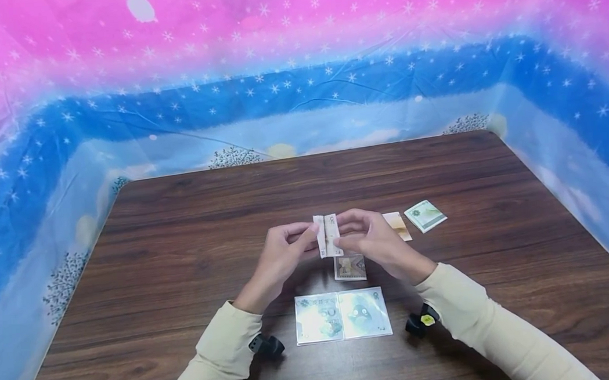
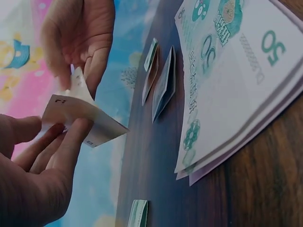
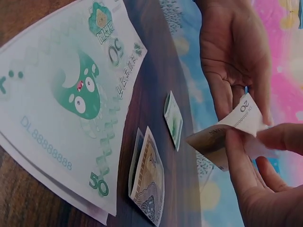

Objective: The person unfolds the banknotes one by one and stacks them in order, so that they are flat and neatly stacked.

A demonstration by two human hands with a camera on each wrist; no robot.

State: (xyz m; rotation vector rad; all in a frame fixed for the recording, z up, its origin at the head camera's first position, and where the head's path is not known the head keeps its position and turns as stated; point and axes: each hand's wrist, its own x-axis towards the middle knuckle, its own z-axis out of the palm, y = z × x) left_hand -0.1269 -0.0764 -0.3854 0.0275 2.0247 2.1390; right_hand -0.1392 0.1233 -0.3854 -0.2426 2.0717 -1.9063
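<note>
Both hands hold a small folded banknote (image 1: 332, 235) above the table; it is pale brown, creased down the middle, with a 20 printed on one corner in the right wrist view. My left hand (image 1: 279, 255) pinches its left edge between thumb and fingers, and my right hand (image 1: 375, 238) does so on the right. In the left wrist view the note (image 2: 90, 118) stands partly unfolded, its flaps spread apart. Just below the hands lies a folded brown note (image 1: 350, 267). Nearer the person is a stack of green-and-white 50 notes (image 1: 364, 314), with a fold line across its middle.
A folded yellowish note (image 1: 398, 226), partly behind the right hand, and a folded green note (image 1: 425, 216) lie to the right. Another folded green note (image 3: 173, 122) shows in the right wrist view. A snowflake-patterned cloth (image 1: 277, 93) hangs behind the wooden table (image 1: 181, 221).
</note>
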